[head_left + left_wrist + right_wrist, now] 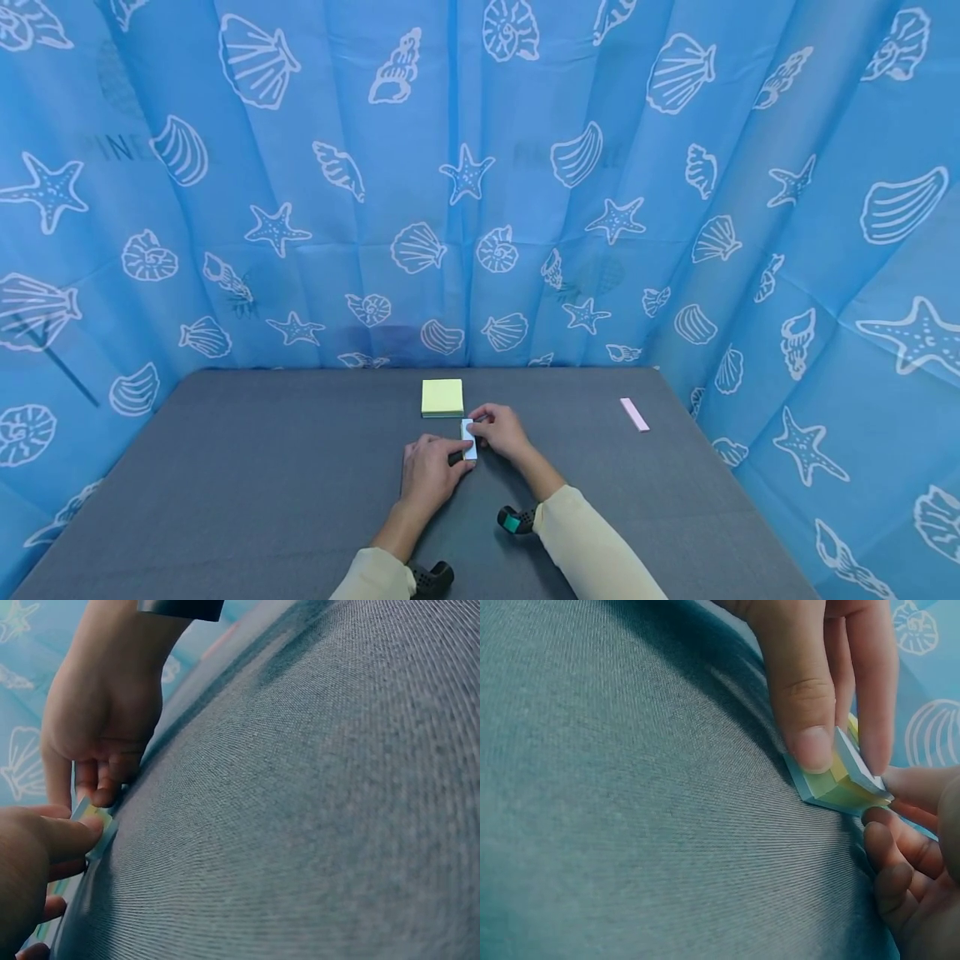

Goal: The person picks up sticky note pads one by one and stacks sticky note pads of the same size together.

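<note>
A narrow sticky note pad (pixel 468 428) with a pale blue top lies on the grey table between both hands. Its side shows yellow, green and blue layers (pixel 821 786) in the right wrist view. My left hand (pixel 431 471) pinches the near end, thumb against the end face and index finger on top. At the far end, my right hand (pixel 504 432) holds the pad between thumb and fingers. In the left wrist view the left hand (pixel 30 855) covers part of the pad, and the right hand (pixel 112 697) reaches down behind it.
Just beyond the hands sits a square yellow sticky note stack (pixel 442 395) with a bluish-green lower edge. A pink strip (pixel 634 414) lies toward the right side of the table (pixel 262 483). A blue shell-patterned curtain (pixel 465 275) hangs behind and beside the table.
</note>
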Action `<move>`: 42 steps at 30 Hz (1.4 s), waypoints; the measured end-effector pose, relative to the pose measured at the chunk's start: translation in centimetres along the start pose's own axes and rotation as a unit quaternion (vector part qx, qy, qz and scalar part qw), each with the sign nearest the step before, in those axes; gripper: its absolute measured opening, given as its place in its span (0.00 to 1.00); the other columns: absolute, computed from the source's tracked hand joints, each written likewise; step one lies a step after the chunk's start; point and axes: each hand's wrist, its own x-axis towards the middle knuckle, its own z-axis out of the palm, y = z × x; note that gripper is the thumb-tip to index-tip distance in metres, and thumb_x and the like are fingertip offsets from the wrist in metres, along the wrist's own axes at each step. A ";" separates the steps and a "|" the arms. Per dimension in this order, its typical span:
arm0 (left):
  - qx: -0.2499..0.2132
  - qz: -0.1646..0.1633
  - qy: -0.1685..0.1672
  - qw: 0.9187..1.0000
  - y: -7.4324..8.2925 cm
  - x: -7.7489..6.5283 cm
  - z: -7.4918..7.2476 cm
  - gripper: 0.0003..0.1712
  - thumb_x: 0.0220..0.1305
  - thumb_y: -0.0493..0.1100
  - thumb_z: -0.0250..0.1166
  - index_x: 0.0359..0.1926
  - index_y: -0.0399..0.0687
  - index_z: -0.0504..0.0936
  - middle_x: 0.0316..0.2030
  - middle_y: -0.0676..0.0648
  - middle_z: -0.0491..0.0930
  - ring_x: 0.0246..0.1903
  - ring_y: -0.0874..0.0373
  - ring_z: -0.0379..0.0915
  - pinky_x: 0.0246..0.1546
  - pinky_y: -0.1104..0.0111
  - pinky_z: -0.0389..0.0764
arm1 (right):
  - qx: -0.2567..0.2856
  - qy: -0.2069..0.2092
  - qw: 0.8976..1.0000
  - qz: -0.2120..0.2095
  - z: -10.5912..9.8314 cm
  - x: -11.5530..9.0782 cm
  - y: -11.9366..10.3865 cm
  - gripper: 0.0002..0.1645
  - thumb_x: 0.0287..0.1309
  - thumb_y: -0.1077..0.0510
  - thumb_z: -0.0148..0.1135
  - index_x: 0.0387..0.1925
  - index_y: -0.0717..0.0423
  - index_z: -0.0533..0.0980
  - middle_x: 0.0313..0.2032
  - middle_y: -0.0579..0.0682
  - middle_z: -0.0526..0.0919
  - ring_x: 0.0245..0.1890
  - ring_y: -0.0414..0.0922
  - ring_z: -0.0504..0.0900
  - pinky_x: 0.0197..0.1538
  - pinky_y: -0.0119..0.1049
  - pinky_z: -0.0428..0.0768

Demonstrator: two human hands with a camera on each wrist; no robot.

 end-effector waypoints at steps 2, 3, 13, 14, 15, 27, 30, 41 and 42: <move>0.004 0.002 0.000 1.000 -0.1 -0.1 0.0 0.21 0.53 0.52 0.75 0.50 0.62 0.87 0.40 0.55 0.85 0.46 0.52 0.74 0.47 0.53 0.68 | 0.005 -0.003 1.000 -0.001 -0.1 -0.2 0.0 0.09 0.61 0.60 0.65 0.41 0.60 0.81 0.22 0.48 0.78 0.20 0.42 0.76 0.27 0.35 0.75; 0.004 0.002 0.001 1.000 -0.1 -0.1 0.0 0.21 0.53 0.52 0.75 0.50 0.62 0.87 0.40 0.54 0.85 0.47 0.52 0.74 0.47 0.53 0.68 | 0.008 -0.005 1.000 -0.006 -0.3 -0.3 0.0 0.09 0.62 0.59 0.64 0.42 0.60 0.81 0.22 0.49 0.78 0.21 0.43 0.77 0.26 0.35 0.75; 0.017 0.023 0.005 1.000 -0.2 -0.1 0.0 0.22 0.51 0.50 0.77 0.50 0.65 0.86 0.39 0.55 0.85 0.46 0.52 0.74 0.48 0.53 0.68 | 0.035 0.023 0.998 -0.042 -3.8 -2.3 0.9 0.12 0.63 0.60 0.63 0.45 0.64 0.80 0.28 0.53 0.81 0.25 0.49 0.80 0.26 0.39 0.78; 0.017 0.023 0.003 1.000 -0.2 -0.1 0.0 0.23 0.50 0.50 0.77 0.50 0.65 0.86 0.40 0.55 0.85 0.47 0.52 0.74 0.48 0.53 0.68 | 0.036 0.028 0.998 -0.045 -4.2 -2.4 1.1 0.13 0.63 0.60 0.63 0.45 0.65 0.80 0.28 0.53 0.81 0.25 0.49 0.80 0.26 0.39 0.78; 0.016 0.023 0.001 1.000 -0.2 -0.2 0.0 0.23 0.51 0.50 0.76 0.51 0.65 0.86 0.40 0.55 0.85 0.47 0.52 0.74 0.48 0.53 0.68 | 0.035 0.032 0.998 -0.047 -4.5 -2.6 1.4 0.12 0.63 0.60 0.63 0.45 0.65 0.80 0.28 0.52 0.81 0.26 0.49 0.80 0.26 0.39 0.78; -0.001 0.023 -0.009 1.000 -0.5 -0.3 -0.2 0.23 0.52 0.49 0.76 0.52 0.66 0.85 0.41 0.54 0.84 0.49 0.52 0.73 0.49 0.53 0.68 | -0.054 0.133 0.988 -0.061 -8.9 -3.6 4.2 0.09 0.60 0.64 0.65 0.43 0.62 0.81 0.35 0.51 0.82 0.36 0.47 0.78 0.40 0.40 0.76; -0.001 0.013 -0.019 1.000 -0.5 -0.3 -0.2 0.24 0.52 0.49 0.76 0.52 0.67 0.85 0.42 0.54 0.84 0.49 0.52 0.72 0.50 0.53 0.68 | -0.075 0.153 0.984 -0.053 -10.3 -3.9 5.1 0.10 0.61 0.64 0.64 0.44 0.63 0.81 0.38 0.54 0.83 0.39 0.50 0.79 0.44 0.46 0.77; 0.006 -0.004 -0.027 1.000 -0.4 -0.2 -0.1 0.24 0.52 0.49 0.76 0.52 0.68 0.85 0.43 0.53 0.83 0.50 0.52 0.72 0.51 0.53 0.68 | -0.138 0.206 0.969 0.005 -14.8 -4.2 7.7 0.13 0.62 0.63 0.62 0.47 0.66 0.79 0.44 0.63 0.80 0.46 0.58 0.77 0.50 0.54 0.74; 0.006 -0.005 -0.026 1.000 -0.4 -0.2 -0.1 0.24 0.52 0.49 0.76 0.52 0.68 0.85 0.43 0.52 0.83 0.50 0.52 0.72 0.51 0.53 0.68 | -0.147 0.214 0.966 0.010 -15.1 -4.3 7.9 0.13 0.62 0.63 0.62 0.47 0.66 0.79 0.45 0.64 0.79 0.47 0.59 0.76 0.51 0.55 0.73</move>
